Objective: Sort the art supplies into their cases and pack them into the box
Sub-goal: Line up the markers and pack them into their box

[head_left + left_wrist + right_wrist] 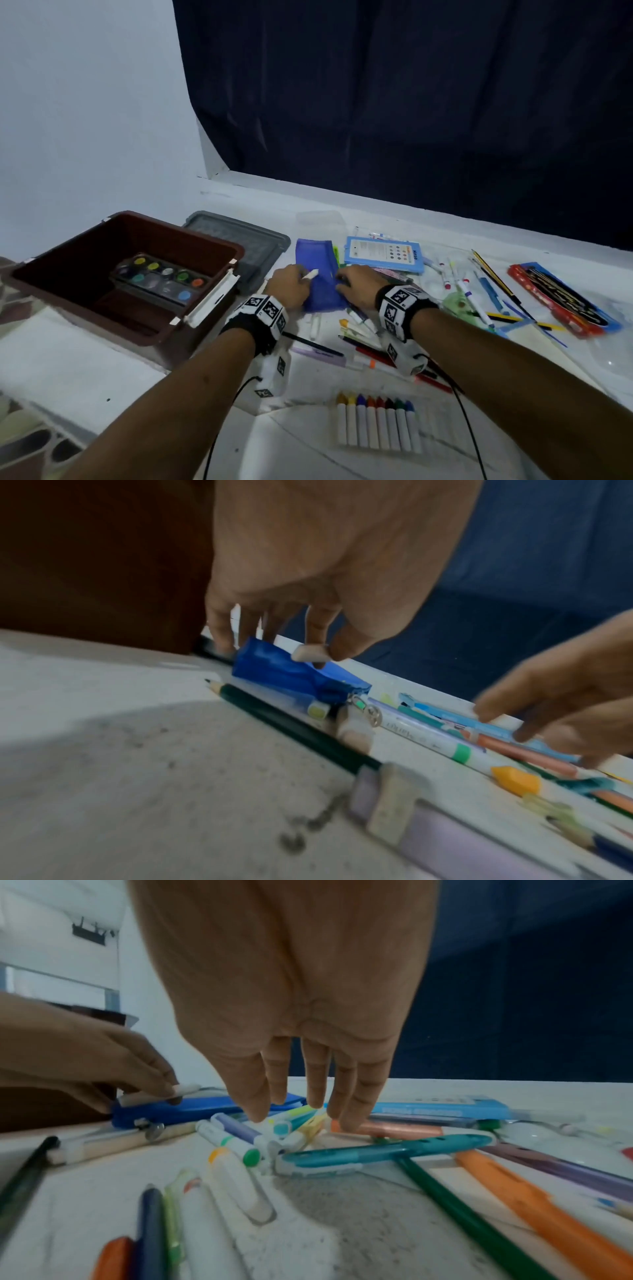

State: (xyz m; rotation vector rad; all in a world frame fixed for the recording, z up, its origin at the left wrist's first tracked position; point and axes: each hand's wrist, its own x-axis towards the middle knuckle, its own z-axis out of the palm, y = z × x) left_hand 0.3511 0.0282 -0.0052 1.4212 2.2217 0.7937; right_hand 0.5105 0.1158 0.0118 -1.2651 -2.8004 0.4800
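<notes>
The left hand point(287, 287) pinched a white marker point(311, 274) over the blue pouch point(320, 274) at twelve o'clock of the wrists, the right hand point(360, 286), fingers straight, touching it; bagging seemed underway, needing its mouth held apart.

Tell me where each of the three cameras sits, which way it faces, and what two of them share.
Head: worn on the head, looking forward and down at the white table, brown box and blue pouch; both forearms and hands show.
Left wrist: low under the left hand, looking along its fingers pinching a white marker.
Right wrist: low under the right hand, its straight fingers over scattered pens.
Both wrist views share the pouch and the other hand.
</notes>
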